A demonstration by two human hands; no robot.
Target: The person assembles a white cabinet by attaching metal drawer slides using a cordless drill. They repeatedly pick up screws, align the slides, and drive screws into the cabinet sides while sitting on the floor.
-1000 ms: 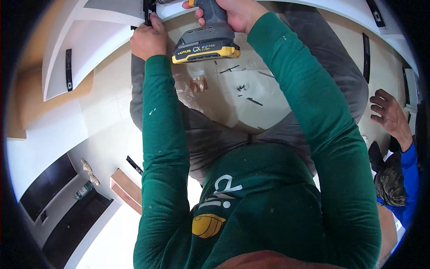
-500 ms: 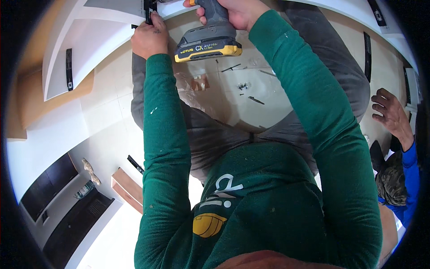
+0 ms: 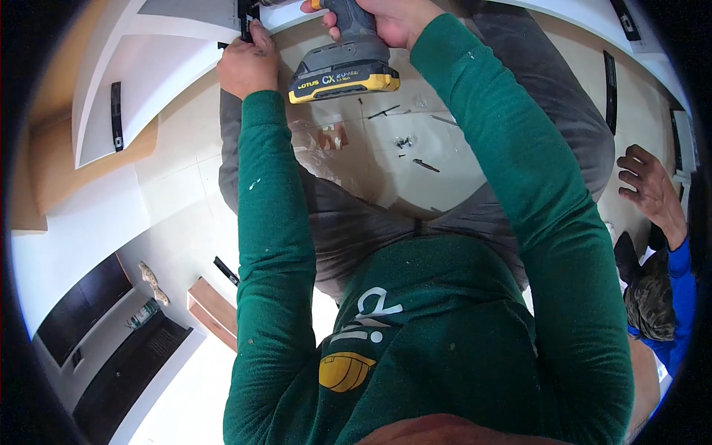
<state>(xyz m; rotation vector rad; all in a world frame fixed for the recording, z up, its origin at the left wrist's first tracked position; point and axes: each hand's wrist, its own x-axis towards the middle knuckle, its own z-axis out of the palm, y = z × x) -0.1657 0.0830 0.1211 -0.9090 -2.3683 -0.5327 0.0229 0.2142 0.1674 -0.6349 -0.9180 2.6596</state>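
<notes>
My right hand point(image 3: 397, 21) is wrapped round the handle of a grey and yellow cordless drill point(image 3: 343, 53), its battery toward me. The drill's front end runs off the upper edge of the view, toward my left hand. At the edge of a white cabinet panel point(image 3: 185, 28), my left hand point(image 3: 251, 65) is closed, its thumb pressed on a black drawer slide point(image 3: 245, 21). Its other fingers are mostly hidden, and so is any screw or bit tip at the slide.
Between my legs, loose screws point(image 3: 404, 142), thin black pieces point(image 3: 426, 165) and clear plastic point(image 3: 319, 159) lie on the tiled floor. More black slides point(image 3: 116, 116) sit on white panels at both sides. At right is another person's hand point(image 3: 653, 189); a wooden box piece point(image 3: 213, 311) lies lower left.
Both hands and the drill hold nearly the same place. The whole view has shifted only very slightly.
</notes>
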